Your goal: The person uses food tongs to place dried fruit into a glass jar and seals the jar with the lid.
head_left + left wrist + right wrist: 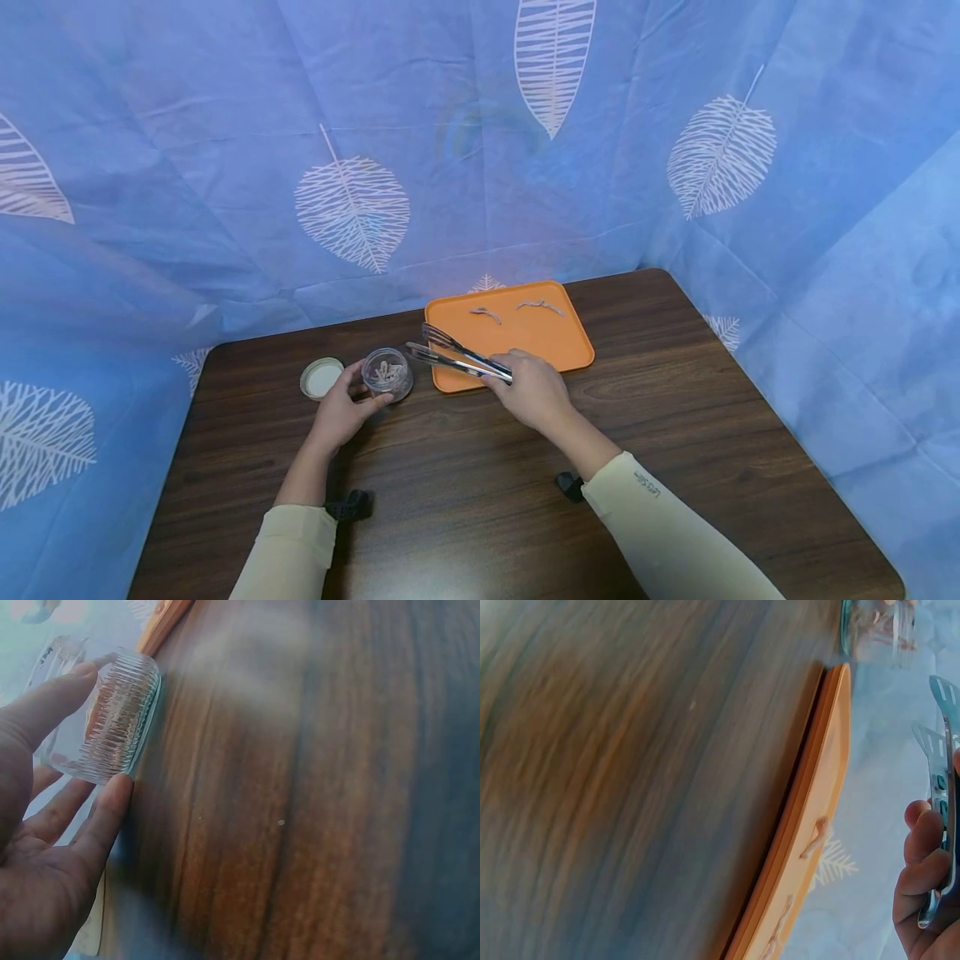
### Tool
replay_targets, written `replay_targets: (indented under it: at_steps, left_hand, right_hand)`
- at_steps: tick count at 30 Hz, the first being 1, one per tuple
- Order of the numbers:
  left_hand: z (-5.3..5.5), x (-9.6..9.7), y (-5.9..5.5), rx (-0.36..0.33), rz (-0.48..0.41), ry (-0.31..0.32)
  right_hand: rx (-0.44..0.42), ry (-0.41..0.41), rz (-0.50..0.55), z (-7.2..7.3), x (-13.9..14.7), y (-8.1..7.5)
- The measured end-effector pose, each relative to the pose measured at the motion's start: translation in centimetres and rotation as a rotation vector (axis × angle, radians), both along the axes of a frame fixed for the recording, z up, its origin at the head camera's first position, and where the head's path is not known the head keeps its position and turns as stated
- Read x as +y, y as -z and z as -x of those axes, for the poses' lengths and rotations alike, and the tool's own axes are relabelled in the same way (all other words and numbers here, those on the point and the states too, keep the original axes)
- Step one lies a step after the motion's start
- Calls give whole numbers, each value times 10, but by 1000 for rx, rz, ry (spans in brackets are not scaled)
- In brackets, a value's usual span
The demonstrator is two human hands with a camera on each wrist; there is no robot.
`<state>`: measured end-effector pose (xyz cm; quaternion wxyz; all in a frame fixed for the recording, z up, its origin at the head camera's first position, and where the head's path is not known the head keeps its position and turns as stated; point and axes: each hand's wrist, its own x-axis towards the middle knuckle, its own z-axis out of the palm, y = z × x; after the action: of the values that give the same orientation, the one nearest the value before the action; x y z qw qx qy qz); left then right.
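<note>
With thumb and fingers around its sides, my left hand [345, 414] holds a clear ribbed jar [397, 385] that stands on the table. Pale, thin dried pieces [386, 372] lie inside it. My right hand [534, 390] grips metal tongs [465, 360] by the handle end. Their two slotted tips are spread apart with nothing between them, close to the jar's right side and over the left part of an orange tray [525, 346]. In the right wrist view, the fingers curl around the tongs [949, 802]. Two small groups of similar pieces [540, 305] rest on the tray.
A round lid [322, 378] lies on the table left of the jar, beside my left hand. The dark wooden table [465, 483] ends at a blue leaf-patterned cloth [480, 167] behind. Bands with dark devices sit at both wrists.
</note>
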<state>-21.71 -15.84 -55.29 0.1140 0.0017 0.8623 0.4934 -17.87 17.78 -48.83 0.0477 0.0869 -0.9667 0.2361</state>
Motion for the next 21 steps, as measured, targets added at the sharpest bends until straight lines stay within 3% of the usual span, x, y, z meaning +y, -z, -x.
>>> replay_targets:
  at_steps: [12, 21]
  left_hand:
    - [-1, -2, -2, -6, 10, -4]
    - [-2, -1, -4, -15, 10, 4]
  right_hand:
    - [24, 51, -13, 6, 33, 6]
    - [14, 128, -36, 10, 73, 6]
